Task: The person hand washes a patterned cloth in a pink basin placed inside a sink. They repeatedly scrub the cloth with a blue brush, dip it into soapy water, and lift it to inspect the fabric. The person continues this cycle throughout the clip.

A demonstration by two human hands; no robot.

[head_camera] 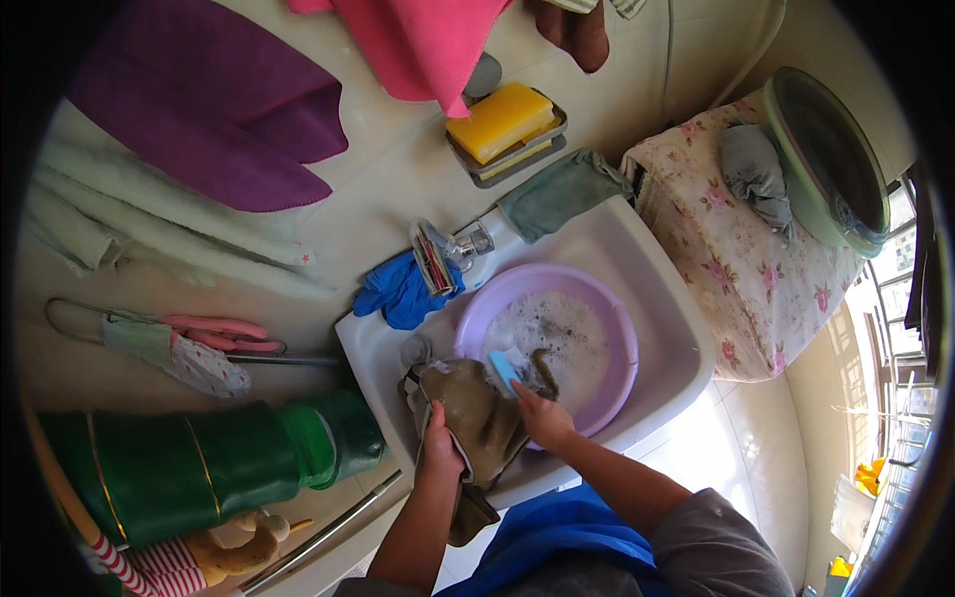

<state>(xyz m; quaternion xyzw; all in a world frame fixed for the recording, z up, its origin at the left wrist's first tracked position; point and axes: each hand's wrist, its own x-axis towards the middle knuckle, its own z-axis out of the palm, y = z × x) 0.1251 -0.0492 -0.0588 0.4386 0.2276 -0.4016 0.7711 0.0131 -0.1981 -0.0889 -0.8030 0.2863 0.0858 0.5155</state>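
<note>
My left hand (443,446) grips the edge of a wet brown fabric item (477,407), perhaps a bag or garment, that drapes over the front of a white sink (683,358). In my right hand (546,421) is a light blue scrubbing brush (504,370), its bristle side against the brown fabric. Some suds cling to the cloth beside it. Behind the brush a lilac plastic basin (631,351) stands in the sink, holding foamy water (556,317). A brown strip of the fabric trails into the foam.
Beside the metal faucet (471,245) lies a crumpled blue glove or cloth (406,291). A yellow soap bar (501,119) rests on a wall rack, above a grey-green cloth (563,194). To the right, a floral cover (735,254) carries a green basin (783,149). Dark green cylindrical objects (164,463) stand left.
</note>
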